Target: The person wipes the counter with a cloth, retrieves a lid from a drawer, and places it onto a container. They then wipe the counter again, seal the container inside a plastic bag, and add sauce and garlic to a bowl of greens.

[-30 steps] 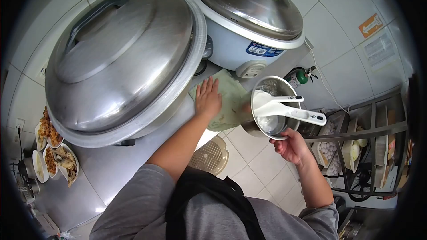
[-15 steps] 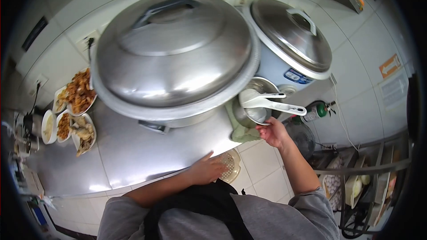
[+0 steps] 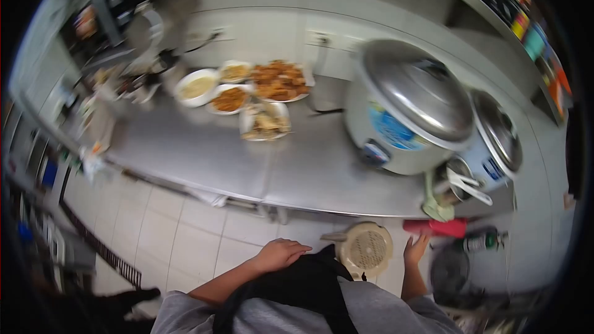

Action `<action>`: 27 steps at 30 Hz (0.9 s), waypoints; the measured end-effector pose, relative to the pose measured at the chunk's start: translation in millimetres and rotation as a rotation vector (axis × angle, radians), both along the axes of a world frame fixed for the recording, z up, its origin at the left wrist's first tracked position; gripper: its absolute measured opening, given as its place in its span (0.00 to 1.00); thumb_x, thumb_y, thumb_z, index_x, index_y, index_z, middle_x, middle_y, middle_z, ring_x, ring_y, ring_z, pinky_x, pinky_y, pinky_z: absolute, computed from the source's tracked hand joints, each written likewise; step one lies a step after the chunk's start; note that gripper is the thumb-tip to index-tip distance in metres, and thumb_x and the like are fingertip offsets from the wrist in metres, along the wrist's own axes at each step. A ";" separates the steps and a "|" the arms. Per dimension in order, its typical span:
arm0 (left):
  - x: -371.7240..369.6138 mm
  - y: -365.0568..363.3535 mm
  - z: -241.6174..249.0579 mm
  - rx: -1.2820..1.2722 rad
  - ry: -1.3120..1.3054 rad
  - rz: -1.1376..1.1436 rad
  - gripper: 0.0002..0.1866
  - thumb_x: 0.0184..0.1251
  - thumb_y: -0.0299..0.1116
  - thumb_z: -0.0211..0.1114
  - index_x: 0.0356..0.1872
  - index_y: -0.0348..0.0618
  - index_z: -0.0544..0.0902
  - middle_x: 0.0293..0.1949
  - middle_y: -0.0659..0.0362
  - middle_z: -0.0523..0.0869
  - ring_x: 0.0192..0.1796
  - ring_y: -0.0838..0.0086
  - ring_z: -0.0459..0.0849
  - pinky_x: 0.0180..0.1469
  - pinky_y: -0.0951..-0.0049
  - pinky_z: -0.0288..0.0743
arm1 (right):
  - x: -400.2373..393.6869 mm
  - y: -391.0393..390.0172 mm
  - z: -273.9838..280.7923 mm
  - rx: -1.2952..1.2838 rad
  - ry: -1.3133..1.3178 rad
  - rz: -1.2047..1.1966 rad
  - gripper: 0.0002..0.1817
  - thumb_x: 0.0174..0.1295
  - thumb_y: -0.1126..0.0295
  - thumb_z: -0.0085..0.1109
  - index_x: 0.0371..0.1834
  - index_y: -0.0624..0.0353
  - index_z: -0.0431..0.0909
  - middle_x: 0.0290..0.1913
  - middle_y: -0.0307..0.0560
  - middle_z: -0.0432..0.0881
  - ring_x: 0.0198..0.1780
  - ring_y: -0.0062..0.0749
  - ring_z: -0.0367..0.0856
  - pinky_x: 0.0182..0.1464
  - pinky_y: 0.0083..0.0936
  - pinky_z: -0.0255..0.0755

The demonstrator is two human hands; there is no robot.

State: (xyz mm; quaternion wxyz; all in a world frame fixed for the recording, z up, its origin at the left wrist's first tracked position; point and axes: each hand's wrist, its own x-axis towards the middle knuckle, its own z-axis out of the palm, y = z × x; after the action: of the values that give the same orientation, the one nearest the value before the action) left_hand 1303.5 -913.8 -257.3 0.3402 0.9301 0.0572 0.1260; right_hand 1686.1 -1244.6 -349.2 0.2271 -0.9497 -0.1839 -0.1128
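My left hand (image 3: pixel 281 255) is at my waist beside the black apron (image 3: pixel 309 284), its fingers stretched out and holding nothing. My right hand (image 3: pixel 416 249) hangs in front of the steel table, below its right end, fingers apart and nothing in them. Nearest it is a red object (image 3: pixel 436 227) just beyond the fingertips; I cannot make out what it is. Above stands a metal pot (image 3: pixel 455 192) with white-handled paddles (image 3: pixel 470 187) in it, beside a green cloth (image 3: pixel 436 207). The large rice cooker (image 3: pixel 396 124) and the smaller blue rice cooker (image 3: pixel 495 170) both have their lids on.
Dishes of food, including a plate of fried pieces (image 3: pixel 279 80) and a white bowl (image 3: pixel 197 88), stand on the steel table (image 3: pixel 309 173). On the floor are a beige perforated stool (image 3: pixel 366 249), a fan (image 3: pixel 450 270) and a green bottle (image 3: pixel 479 242). A shelf (image 3: pixel 482 9) runs above right.
My right hand has let go of the metal pot's rim and dropped back toward me. The view has swung left and back, showing more of the table. My left hand stays near my waist.
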 end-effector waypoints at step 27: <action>-558.0 198.4 9.5 -0.293 -0.045 1.798 0.10 0.69 0.35 0.65 0.48 0.50 0.88 0.43 0.55 0.89 0.43 0.64 0.88 0.45 0.69 0.81 | -700.8 801.0 74.3 -0.727 0.485 2.541 0.21 0.68 0.62 0.55 0.61 0.58 0.74 0.57 0.58 0.79 0.58 0.53 0.78 0.61 0.40 0.72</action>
State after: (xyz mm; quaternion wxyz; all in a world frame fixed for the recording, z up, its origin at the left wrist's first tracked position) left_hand 745.5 -715.4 -247.8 0.2295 0.4798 0.7696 0.3534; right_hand 985.2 -443.6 -274.9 -0.0630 -0.1244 -0.9062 0.3991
